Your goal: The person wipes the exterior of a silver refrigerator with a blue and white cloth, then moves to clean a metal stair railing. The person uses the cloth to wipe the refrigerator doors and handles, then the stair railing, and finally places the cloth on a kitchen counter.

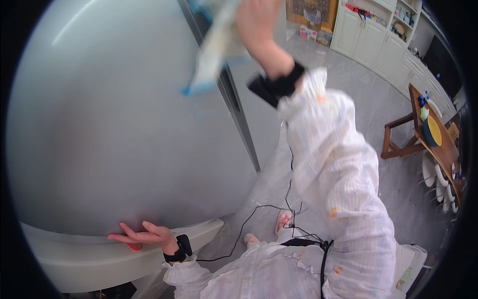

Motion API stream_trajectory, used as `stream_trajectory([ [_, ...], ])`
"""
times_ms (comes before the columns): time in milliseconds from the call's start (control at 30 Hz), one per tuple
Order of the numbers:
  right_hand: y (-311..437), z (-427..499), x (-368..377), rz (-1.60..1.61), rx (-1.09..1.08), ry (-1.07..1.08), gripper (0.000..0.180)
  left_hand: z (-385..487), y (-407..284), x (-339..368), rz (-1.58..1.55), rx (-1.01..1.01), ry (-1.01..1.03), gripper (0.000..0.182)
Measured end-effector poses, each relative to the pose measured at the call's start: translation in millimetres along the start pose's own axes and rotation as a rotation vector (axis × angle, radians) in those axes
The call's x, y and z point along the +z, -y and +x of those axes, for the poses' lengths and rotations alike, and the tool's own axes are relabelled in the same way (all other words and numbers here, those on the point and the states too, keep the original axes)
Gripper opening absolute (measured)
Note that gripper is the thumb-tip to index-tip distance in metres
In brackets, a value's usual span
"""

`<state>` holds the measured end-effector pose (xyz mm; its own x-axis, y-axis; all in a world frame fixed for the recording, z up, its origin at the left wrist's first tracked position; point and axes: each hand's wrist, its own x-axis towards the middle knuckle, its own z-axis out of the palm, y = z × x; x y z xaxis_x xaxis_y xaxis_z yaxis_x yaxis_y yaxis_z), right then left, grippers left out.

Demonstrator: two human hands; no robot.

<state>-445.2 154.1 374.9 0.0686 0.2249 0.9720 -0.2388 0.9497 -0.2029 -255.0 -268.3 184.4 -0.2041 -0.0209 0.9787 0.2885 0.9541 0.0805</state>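
My right hand [258,22], raised at the top centre, holds a white cloth with blue edges [216,52], blurred and partly cut off by the frame's top. The cloth hangs in front of a large smooth grey panel [130,123], which looks like a refrigerator door, and overlaps its dark recessed edge [231,93]. Down at the lower left, my left hand [145,234] has its fingers spread near the panel's bottom edge, above a pale curved ledge [112,261]. A small red object [135,246] shows just beneath that hand. Both wrists wear black bands.
Black cables [257,207] run from the left wrist and across my front, over the grey floor [369,97]. At right stands a wooden table [444,149] bearing a yellow-lined bowl [432,130], with white chairs [440,179] beside it. White cabinets [377,45] line the far wall.
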Motion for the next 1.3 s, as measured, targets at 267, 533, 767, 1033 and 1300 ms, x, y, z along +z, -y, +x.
stream_trajectory([
  [267, 18, -35, 34, 0.232, -0.195, -0.061, 0.064, -5, 1, 9, -0.011, -0.058, -0.019, 0.055],
  [533, -37, -267, -12, 0.189, 0.079, 0.348, 0.051, -1, -3, 25, 0.077, -0.053, -0.033, 0.063],
  [767, -74, -492, -32, 0.142, 0.290, 0.499, 0.041, -7, -17, 40, -0.020, 0.105, -0.013, 0.056],
  [1033, -87, -711, -79, -0.054, 0.618, 0.675, 0.053, -18, 3, 35, 0.277, 0.292, 0.032, 0.057],
  [1300, -20, -659, -99, 0.196, 1.439, 0.123, 0.031, -27, 6, 31, 0.298, 0.254, 0.000, 0.058],
])
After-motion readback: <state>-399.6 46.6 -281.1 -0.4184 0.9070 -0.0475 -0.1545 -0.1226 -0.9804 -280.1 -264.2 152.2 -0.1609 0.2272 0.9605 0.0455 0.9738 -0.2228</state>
